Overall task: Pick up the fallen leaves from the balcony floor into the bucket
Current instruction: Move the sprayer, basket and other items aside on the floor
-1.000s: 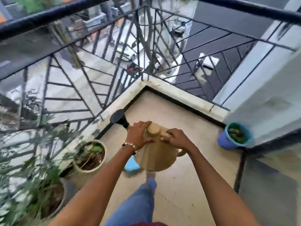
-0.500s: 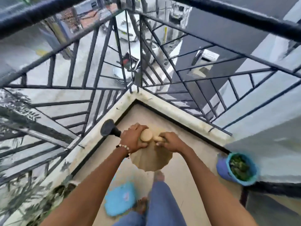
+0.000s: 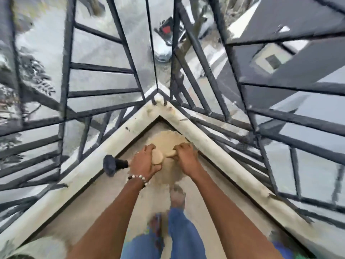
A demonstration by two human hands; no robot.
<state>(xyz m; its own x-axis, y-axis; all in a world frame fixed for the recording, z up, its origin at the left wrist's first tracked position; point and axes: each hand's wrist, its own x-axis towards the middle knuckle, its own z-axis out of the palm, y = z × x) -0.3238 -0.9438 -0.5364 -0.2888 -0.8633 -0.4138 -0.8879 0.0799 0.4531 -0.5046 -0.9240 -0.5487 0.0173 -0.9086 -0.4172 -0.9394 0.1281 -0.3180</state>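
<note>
Leaves are nowhere plain in this view, and no bucket shows clearly either; a blurred blue and green shape (image 3: 287, 249) at the near right edge cannot be identified. Fallen leaves would likely be light, dry and brittle, best pinched loosely or scooped in handfuls, not squeezed. What the person holds instead is a tan watering can (image 3: 164, 146) with a black spout head (image 3: 110, 165) sticking out left, carried over the far corner of the balcony floor (image 3: 104, 199), close to the pale ledge (image 3: 214, 146). The left hand (image 3: 144, 164) curls round the can's round cap, while the right hand (image 3: 184, 158) grips its handle. Both hands sit close together, clamped on the can.
</note>
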